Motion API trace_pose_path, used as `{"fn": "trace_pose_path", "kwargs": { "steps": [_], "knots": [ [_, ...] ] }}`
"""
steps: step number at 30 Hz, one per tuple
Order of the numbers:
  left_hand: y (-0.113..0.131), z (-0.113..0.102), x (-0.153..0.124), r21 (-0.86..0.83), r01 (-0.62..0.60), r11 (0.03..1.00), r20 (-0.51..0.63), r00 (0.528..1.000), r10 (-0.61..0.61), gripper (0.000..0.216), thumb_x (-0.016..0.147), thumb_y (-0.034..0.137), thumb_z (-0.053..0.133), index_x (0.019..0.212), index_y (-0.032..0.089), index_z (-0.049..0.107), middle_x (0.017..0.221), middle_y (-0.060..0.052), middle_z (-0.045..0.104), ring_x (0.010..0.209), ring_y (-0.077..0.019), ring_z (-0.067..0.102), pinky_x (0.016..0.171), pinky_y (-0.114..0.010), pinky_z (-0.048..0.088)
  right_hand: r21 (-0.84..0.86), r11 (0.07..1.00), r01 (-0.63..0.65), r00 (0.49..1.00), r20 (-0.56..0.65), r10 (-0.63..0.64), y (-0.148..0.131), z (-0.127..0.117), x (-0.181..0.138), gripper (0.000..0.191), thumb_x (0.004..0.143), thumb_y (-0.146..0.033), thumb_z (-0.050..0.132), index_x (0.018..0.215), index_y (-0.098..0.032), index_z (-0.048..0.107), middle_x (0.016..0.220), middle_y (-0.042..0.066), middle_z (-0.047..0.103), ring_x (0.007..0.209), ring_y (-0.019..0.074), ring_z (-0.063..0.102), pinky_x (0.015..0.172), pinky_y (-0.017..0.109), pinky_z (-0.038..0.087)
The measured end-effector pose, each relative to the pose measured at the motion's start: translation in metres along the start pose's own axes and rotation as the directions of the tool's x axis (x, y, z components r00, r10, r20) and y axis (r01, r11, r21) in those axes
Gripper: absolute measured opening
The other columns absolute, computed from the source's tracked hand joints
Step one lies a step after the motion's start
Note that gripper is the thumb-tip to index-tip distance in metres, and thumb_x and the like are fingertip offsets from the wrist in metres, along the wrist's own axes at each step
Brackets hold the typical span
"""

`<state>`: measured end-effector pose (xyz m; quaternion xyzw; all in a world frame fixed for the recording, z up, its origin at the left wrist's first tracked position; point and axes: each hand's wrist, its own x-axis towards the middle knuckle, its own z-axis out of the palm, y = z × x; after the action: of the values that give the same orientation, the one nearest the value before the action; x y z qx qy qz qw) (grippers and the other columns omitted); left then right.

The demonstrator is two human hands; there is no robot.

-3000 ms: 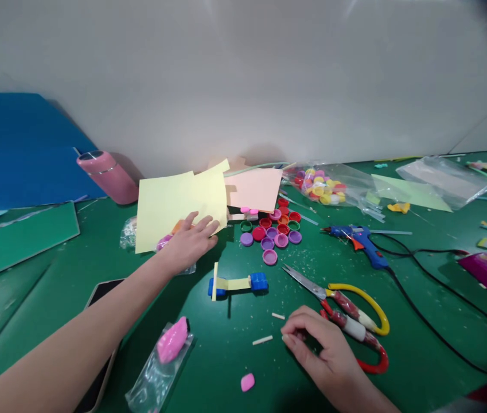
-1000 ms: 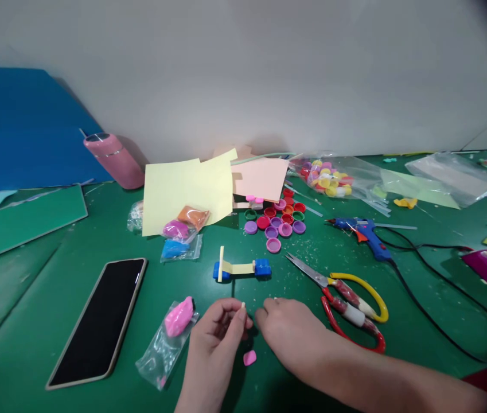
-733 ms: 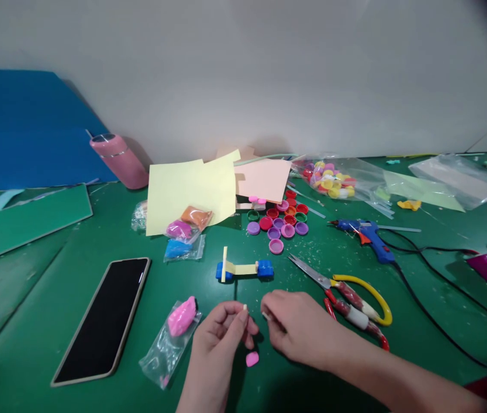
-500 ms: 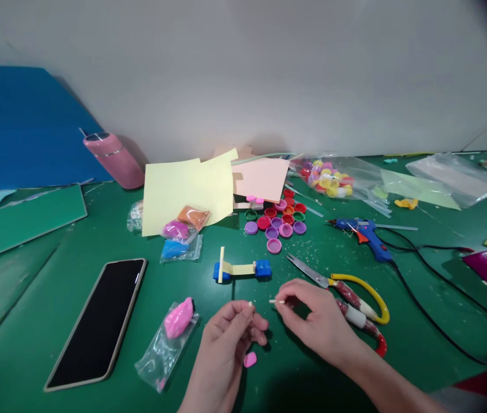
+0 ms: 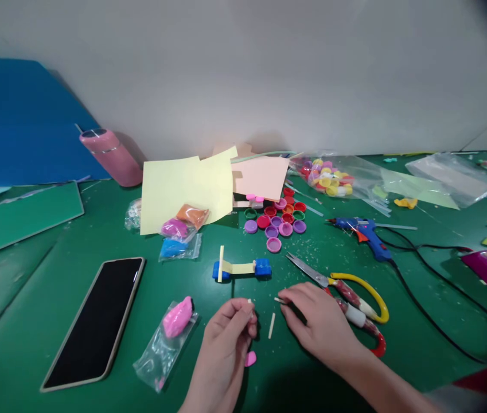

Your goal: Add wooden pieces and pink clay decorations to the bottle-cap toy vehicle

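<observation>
My left hand (image 5: 226,338) is raised near the front of the green table (image 5: 97,235), fingers pinched on a short white stick (image 5: 250,303). Just to its right, my right hand (image 5: 316,324) rests on the table with its fingertips on another small white stick (image 5: 278,299). A third white stick (image 5: 271,325) lies loose between the two hands. A small pink clay lump (image 5: 250,359) sits under my left hand. Beyond the hands lies a little piece made of two blue caps joined by a yellow paper strip (image 5: 238,268).
Scissors (image 5: 346,295) with yellow and red handles lie beside my right hand. A blue glue gun (image 5: 366,232) with a black cord, loose bottle caps (image 5: 275,221), clay bags (image 5: 178,229), a pink clay bag (image 5: 170,338), a phone (image 5: 97,318), yellow paper (image 5: 183,186) and a pink tumbler (image 5: 108,155) surround the spot.
My left hand came back from the yellow paper to the front and pinched a white stick. My right hand shifted left, lifted a stick briefly, and now rests lower; one stick lies between the hands.
</observation>
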<state>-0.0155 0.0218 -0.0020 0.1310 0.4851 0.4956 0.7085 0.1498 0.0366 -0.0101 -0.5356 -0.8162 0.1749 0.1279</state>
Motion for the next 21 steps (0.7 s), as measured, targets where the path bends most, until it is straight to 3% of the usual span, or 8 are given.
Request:
{"fn": "trace_pose_path", "kwargs": {
  "steps": [3, 6, 10, 16, 21],
  "knots": [
    [0.000, 0.001, 0.000, 0.017, -0.003, 1.000, -0.013, 1.000, 0.003, 0.013, 0.069, 0.024, 0.066, 0.064, 0.014, 0.060, 0.056, 0.001, 0.052, 0.052, -0.0079, 0.043, 0.050, -0.018, 0.034, -0.163, 0.986, 0.021, 0.990, 0.144, 0.003, -0.006, -0.006, 0.018, 0.019, 0.085, -0.015, 0.043, 0.093, -0.018, 0.061, 0.088, 0.006, 0.063, 0.081, 0.0183, 0.057, 0.070, 0.027, 0.042],
    [-0.001, 0.001, -0.001, 0.030, -0.002, 1.000, -0.034, 0.999, 0.003, 0.013, 0.068, 0.023, 0.067, 0.064, 0.013, 0.060, 0.057, 0.001, 0.053, 0.052, -0.0075, 0.043, 0.050, -0.018, 0.034, -0.218, 0.974, 0.057, 0.972, 0.234, -0.005, -0.015, -0.012, 0.032, 0.018, 0.081, -0.010, 0.047, 0.076, -0.015, 0.063, 0.072, 0.008, 0.064, 0.065, 0.0197, 0.060, 0.056, 0.027, 0.040],
    [-0.002, 0.000, -0.001, 0.031, -0.006, 1.000, -0.033, 0.999, 0.007, 0.012, 0.068, 0.022, 0.067, 0.064, 0.013, 0.061, 0.056, 0.001, 0.054, 0.052, -0.0071, 0.043, 0.051, -0.017, 0.034, -0.250, 0.962, 0.105, 0.952, 0.304, -0.025, -0.021, -0.019, 0.039, 0.015, 0.075, -0.004, 0.052, 0.072, -0.011, 0.064, 0.068, 0.010, 0.065, 0.060, 0.0209, 0.061, 0.051, 0.027, 0.036],
    [-0.001, 0.003, -0.001, 0.044, -0.006, 0.999, -0.025, 1.000, 0.007, 0.010, 0.069, 0.021, 0.066, 0.064, 0.013, 0.060, 0.054, 0.002, 0.054, 0.052, -0.0069, 0.044, 0.052, -0.017, 0.034, -0.192, 0.978, 0.081, 0.964, 0.263, -0.029, -0.015, -0.024, 0.036, 0.015, 0.078, -0.012, 0.050, 0.071, -0.012, 0.063, 0.070, 0.009, 0.064, 0.064, 0.0208, 0.060, 0.054, 0.027, 0.036],
    [-0.002, 0.003, 0.000, 0.051, -0.013, 0.999, -0.020, 1.000, 0.014, 0.010, 0.069, 0.021, 0.066, 0.064, 0.013, 0.060, 0.054, 0.002, 0.055, 0.052, -0.0073, 0.045, 0.051, -0.017, 0.035, -0.034, 0.999, 0.033, 0.987, 0.156, -0.027, -0.005, -0.014, 0.029, 0.014, 0.076, -0.010, 0.048, 0.069, -0.013, 0.060, 0.069, 0.008, 0.061, 0.065, 0.0198, 0.057, 0.058, 0.029, 0.037]
  ]
}}
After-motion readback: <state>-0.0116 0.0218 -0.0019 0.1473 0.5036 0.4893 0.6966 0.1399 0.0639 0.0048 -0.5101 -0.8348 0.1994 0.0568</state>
